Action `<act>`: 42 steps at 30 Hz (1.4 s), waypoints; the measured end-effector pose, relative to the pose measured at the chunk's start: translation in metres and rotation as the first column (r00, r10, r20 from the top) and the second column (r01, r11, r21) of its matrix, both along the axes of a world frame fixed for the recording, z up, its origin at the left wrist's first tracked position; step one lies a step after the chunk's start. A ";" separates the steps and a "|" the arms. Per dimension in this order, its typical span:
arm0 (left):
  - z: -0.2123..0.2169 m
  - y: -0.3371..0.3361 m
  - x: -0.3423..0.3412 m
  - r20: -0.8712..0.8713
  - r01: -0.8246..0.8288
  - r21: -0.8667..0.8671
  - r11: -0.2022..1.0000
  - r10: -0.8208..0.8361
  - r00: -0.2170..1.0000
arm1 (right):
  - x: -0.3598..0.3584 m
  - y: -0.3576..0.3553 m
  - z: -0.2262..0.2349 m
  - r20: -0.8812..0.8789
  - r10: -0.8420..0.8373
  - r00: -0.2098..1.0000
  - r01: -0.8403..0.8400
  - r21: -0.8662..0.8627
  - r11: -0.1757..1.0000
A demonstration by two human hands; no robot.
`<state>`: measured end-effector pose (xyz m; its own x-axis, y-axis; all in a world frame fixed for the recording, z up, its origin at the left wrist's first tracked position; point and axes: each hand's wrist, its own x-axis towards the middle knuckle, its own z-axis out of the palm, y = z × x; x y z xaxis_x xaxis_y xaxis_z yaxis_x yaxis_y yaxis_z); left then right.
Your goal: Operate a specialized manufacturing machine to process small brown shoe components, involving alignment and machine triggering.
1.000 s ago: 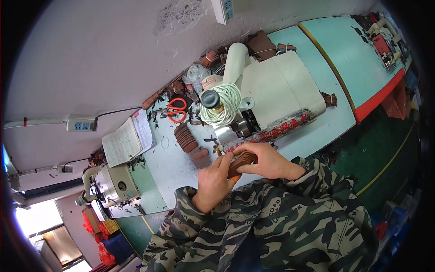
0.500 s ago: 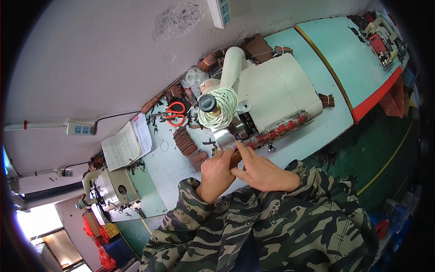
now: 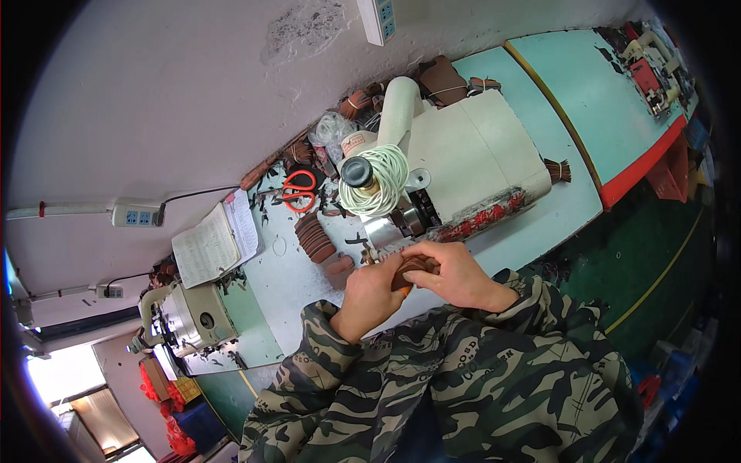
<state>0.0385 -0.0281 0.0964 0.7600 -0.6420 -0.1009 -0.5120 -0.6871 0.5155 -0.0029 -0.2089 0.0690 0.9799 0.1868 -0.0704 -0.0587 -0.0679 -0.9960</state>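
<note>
Brown leather piece [image 3: 411, 270], small and curved, sits at frame centre, pinched between both hands at the needle end of the machine. Left of centre: open paper notebook [image 3: 212, 245], red-handled scissors [image 3: 297, 190], stack of brown leather strips [image 3: 315, 237]. Left hand [image 3: 376, 289] closed on the piece; right hand [image 3: 454, 272] curled over it. Cream sewing machine [image 3: 471, 150] above, white thread cone [image 3: 378, 181] beside it.

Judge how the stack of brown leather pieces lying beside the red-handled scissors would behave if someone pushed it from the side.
The stack of brown leather pieces looks loosely fanned, not bound, so a push would probably slide the layers apart. Each piece seems thin and flat, so likely light and somewhat flexible. Nothing round shows, so rolling seems unlikely; they might scatter toward the red-handled scissors on the pale worktable.
</note>
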 end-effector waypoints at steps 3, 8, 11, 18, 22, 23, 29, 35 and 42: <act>0.016 0.005 0.005 -0.725 -0.147 -0.093 0.985 0.034 0.688 | 0.000 -0.009 0.002 -0.254 -0.008 0.967 0.074 0.251 0.965; -0.018 0.010 0.004 -0.912 -0.549 -0.319 0.773 -0.092 0.400 | 0.009 -0.005 0.003 -0.378 -0.002 0.926 0.085 0.201 0.976; -0.019 0.000 0.004 -0.814 -0.490 -0.345 0.801 0.004 0.580 | 0.015 -0.005 -0.002 -0.336 -0.084 0.938 0.113 0.067 0.991; -0.010 0.014 0.043 -0.945 -0.450 -0.225 0.864 -0.081 0.317 | 0.035 -0.012 -0.006 -0.425 0.038 0.904 -0.004 0.080 0.997; -0.002 0.019 0.064 -0.972 -0.308 -0.155 0.939 -0.090 0.215 | 0.043 -0.020 -0.003 -0.376 0.083 0.923 -0.111 -0.052 0.992; 0.000 0.018 0.069 -0.972 -0.315 -0.152 0.937 -0.084 0.219 | 0.046 -0.021 -0.001 -0.291 0.113 0.950 -0.172 -0.184 0.968; 0.025 -0.001 0.083 -0.835 -0.286 0.071 0.956 0.214 0.507 | 0.063 -0.038 -0.002 0.036 0.053 0.998 -0.032 -0.443 0.896; 0.008 0.005 0.088 -0.885 -0.220 0.103 0.970 0.190 0.425 | 0.070 -0.044 -0.007 0.119 0.139 0.983 -0.056 -0.524 0.850; 0.015 0.007 0.086 -0.871 -0.252 0.082 0.964 0.192 0.451 | 0.065 -0.043 0.001 0.039 0.067 0.997 -0.043 -0.435 0.900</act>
